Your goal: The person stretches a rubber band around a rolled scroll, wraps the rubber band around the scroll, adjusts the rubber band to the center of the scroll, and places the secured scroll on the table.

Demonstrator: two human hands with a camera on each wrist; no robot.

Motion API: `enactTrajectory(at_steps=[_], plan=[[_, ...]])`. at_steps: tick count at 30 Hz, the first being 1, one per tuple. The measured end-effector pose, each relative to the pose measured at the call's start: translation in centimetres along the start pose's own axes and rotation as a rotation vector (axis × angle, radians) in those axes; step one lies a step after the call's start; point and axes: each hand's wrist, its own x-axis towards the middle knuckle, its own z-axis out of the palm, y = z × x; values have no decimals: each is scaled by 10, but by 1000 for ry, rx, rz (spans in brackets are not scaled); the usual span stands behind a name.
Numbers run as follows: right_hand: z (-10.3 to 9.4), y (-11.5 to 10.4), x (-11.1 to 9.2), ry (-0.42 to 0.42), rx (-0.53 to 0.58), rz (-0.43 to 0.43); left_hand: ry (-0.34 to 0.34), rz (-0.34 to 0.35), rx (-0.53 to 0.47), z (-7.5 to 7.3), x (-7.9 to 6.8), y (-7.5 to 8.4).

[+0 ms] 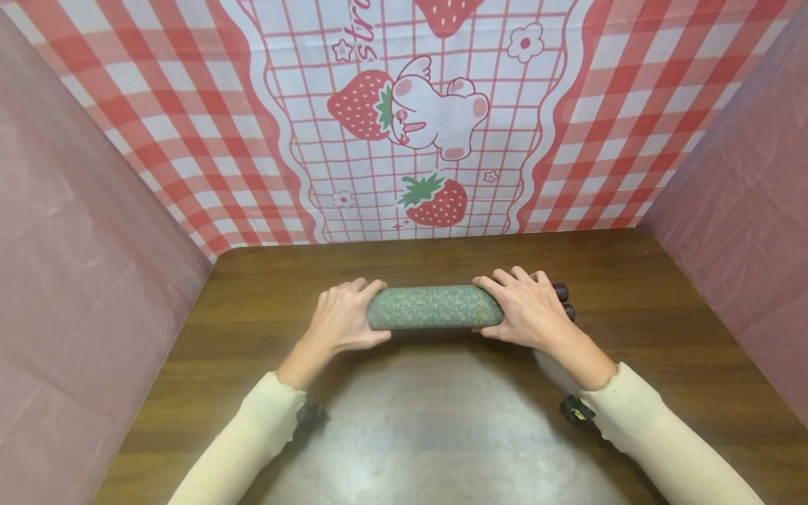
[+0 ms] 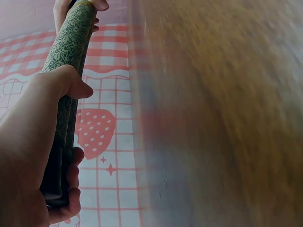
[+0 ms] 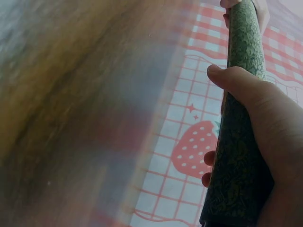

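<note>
A rolled-up scroll (image 1: 429, 307) in green leaf-patterned cloth lies level across the far half of the table, between both hands. My left hand (image 1: 347, 315) grips its left part, thumb on the near side and fingers over the far side. Toward its other end, my right hand (image 1: 525, 307) holds it the same way, beside a thin yellowish band. Two dark rod ends (image 1: 562, 292) stick out past the right hand. In the left wrist view a black end (image 2: 53, 172) shows within the left hand. Whether the scroll touches the table cannot be told.
A brown wooden table (image 1: 240, 301) lies beneath, with a glare patch near the front. Behind it hangs a red-and-white checked cloth (image 1: 435, 158) with strawberries. Pinkish drapes (image 1: 76, 252) close off both sides.
</note>
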Motion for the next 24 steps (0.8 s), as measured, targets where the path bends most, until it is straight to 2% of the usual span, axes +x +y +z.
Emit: enactTrajectory(at_steps=[6,18,24], plan=[[0,-4,2,25,-19,7,0,-3,0,1,1,3],[0,-4,-3,-29,24,42,-17,-15,-3,-3,-2,4],[1,-6,-3,27,22,-3,-22,-9,-14,0,0,4]])
